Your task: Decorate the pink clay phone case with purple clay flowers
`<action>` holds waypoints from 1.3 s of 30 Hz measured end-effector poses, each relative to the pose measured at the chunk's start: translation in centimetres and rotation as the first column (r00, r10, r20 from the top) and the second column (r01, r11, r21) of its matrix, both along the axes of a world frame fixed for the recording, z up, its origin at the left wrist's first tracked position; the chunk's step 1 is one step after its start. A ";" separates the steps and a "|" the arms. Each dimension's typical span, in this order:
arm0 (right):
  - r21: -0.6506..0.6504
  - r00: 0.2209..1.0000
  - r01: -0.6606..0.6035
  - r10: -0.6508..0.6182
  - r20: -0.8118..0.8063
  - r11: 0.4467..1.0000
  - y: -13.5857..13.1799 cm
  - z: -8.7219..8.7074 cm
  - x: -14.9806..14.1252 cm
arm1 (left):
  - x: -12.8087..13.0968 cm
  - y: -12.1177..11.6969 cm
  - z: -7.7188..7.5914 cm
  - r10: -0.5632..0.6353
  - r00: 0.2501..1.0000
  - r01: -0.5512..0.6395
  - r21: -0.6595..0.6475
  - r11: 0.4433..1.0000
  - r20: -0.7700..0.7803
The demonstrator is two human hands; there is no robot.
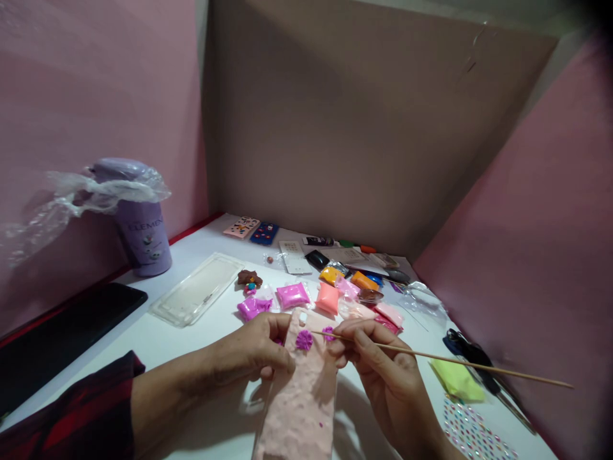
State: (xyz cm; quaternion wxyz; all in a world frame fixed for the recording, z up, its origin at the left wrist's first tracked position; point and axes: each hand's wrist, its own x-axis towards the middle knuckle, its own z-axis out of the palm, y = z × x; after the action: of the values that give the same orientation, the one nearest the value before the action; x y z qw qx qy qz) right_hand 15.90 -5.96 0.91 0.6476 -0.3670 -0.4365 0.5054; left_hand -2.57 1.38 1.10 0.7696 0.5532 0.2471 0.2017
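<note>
A phone case [299, 409] coated in pale pink clay is tilted up in front of me. My left hand [261, 351] grips its upper left edge, thumb on the front. A round purple clay flower [304, 340] sits near the camera hole, and a second purple clay piece [328, 333] lies at the upper right edge, partly covered by fingers. My right hand [383, 367] pinches a long thin wooden skewer [469, 365]. The skewer's tip is over the case, between the two purple pieces. Whether it touches the clay I cannot tell.
Bagged clay [293, 295] in several colours lies behind the case. A clear plastic case [198, 291], a black phone [71, 345] and a purple tumbler [143, 220] stand or lie at left. Scissors [474, 361], a yellow clay packet [458, 380] and rhinestones [472, 425] are at right.
</note>
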 end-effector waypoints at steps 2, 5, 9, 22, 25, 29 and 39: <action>0.000 1.000 -0.012 0.012 0.017 1.000 0.0 0.0 0.0 | 0.0 0.0 0.1 -0.002 1.000 0.002 -0.002 1.000 -0.001; 0.002 0.999 -0.027 0.027 0.038 1.000 0.0 0.1 0.0 | 0.0 0.0 0.2 -0.007 1.000 0.007 -0.012 1.000 0.015; 0.006 0.999 -0.010 0.010 0.031 1.000 0.0 0.1 0.0 | 0.0 0.0 0.2 -0.020 0.999 0.021 -0.021 1.000 0.030; -0.020 0.999 0.032 -0.032 0.016 0.999 -0.1 0.2 -0.1 | 0.0 -0.2 0.3 0.002 1.000 -0.002 -0.047 0.999 0.000; -0.017 0.999 0.034 -0.034 0.005 0.999 0.0 0.2 0.0 | 0.0 -0.2 0.3 0.008 1.000 -0.008 -0.040 0.999 -0.002; -0.024 1.000 0.018 -0.018 0.016 1.000 0.1 0.2 0.0 | 0.0 0.0 0.2 -0.002 1.000 0.002 -0.029 1.000 0.005; -0.040 1.000 0.028 -0.027 0.011 0.999 0.0 0.1 0.0 | 0.0 -0.1 0.0 0.022 1.000 -0.022 -0.044 0.999 -0.003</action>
State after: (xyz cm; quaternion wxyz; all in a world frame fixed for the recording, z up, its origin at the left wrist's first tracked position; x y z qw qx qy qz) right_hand 15.92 -6.00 0.97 0.6447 -0.3886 -0.4246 0.5031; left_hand -2.62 1.32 1.06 0.7791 0.5335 0.2584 0.2041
